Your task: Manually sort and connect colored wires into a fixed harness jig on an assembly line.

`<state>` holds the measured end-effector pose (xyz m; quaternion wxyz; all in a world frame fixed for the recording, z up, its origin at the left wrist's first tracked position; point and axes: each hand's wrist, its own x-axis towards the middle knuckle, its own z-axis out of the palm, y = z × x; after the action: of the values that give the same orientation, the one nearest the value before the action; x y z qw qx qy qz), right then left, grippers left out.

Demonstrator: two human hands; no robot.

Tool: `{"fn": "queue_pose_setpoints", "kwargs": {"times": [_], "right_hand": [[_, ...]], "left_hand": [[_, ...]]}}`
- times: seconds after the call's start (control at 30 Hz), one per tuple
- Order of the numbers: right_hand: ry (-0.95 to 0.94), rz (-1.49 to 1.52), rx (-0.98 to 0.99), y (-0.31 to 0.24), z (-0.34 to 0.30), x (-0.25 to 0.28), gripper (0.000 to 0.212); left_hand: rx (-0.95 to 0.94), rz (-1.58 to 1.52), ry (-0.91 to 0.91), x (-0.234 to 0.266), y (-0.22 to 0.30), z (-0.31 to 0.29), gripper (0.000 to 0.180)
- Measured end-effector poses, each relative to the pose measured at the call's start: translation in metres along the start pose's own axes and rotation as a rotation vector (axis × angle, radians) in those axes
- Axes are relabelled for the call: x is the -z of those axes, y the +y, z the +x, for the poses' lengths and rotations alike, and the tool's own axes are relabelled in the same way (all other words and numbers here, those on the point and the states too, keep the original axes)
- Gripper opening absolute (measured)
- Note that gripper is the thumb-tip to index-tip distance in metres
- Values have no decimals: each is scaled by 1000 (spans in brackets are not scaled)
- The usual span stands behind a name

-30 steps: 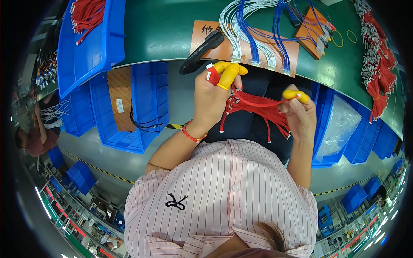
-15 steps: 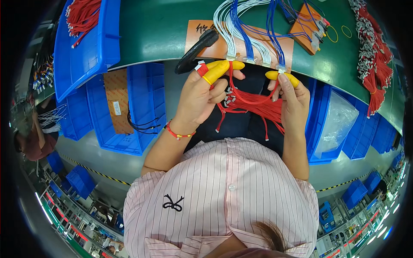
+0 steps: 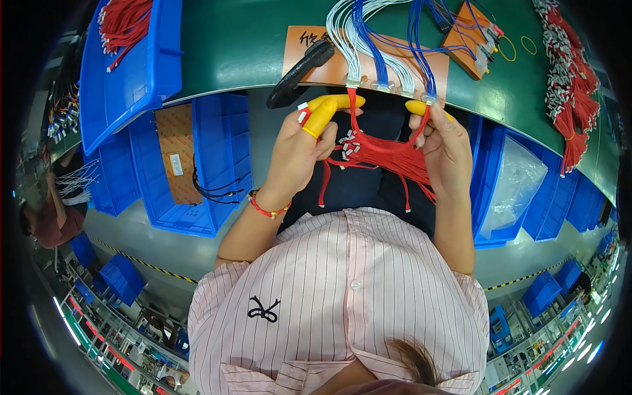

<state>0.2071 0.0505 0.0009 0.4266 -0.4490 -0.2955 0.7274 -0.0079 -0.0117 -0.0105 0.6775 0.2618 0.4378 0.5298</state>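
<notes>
We note two red strands rising from the lap to the near edge of the green table (image 3: 224, 62). The left red strand (image 3: 353, 120) stands nearly upright below the left white plug (image 3: 353, 83); the right red strand (image 3: 421, 133) leans, its top toward the right, below the right white plug (image 3: 428, 99).

The left hand (image 3: 296, 155) is nearer the left strand, which lies at the tip of its covered forefinger, to the right of the thumb. We cannot tell whether those fingers grip it; they are partly curled. The right hand (image 3: 449, 148) is nearer the right strand, whose upper end lies between thumb and covered forefinger; we judge these fingers closed on it, just below the plug.

Both strands lead down to the bundle of red cables (image 3: 388, 155) across the lap, its long axis running left to right, between and below the hands. We cannot tell whether the strands join there. Beyond the fingers, white wires (image 3: 334, 26) and blue wires (image 3: 378, 66) lie over the orange board (image 3: 337, 71).
</notes>
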Motion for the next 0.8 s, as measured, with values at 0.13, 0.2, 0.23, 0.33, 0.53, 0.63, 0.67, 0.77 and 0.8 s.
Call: {"fn": "queue_pose_setpoints", "kwargs": {"times": [0.13,0.2,0.23,0.33,0.53,0.63,0.67,0.77,0.8], "right_hand": [[-21,-346,49,9,-6,19,31],[-39,-594,155,24,-9,22,23],[-88,-741,243,33,-7,21,15],[-213,-1031,459,52,-4,10,13],[-240,-1127,578,62,4,7,13],[-259,-1167,586,56,5,8,14],[-278,-1176,597,56,5,8,14],[-293,-1159,557,52,3,9,15],[-272,-1105,534,51,3,10,15]], "left_hand": [[12,-27,-51,-11,13,10,35],[56,-79,-63,-14,16,17,35],[74,-103,-78,-13,15,20,34],[62,-136,-78,-13,11,24,34],[-28,-106,-27,-14,-1,22,31],[-101,-111,20,-24,-3,18,31],[-119,-109,43,-28,-2,13,31],[38,-551,-213,-20,-4,-1,38],[224,-603,-210,-16,2,-10,40]]}}
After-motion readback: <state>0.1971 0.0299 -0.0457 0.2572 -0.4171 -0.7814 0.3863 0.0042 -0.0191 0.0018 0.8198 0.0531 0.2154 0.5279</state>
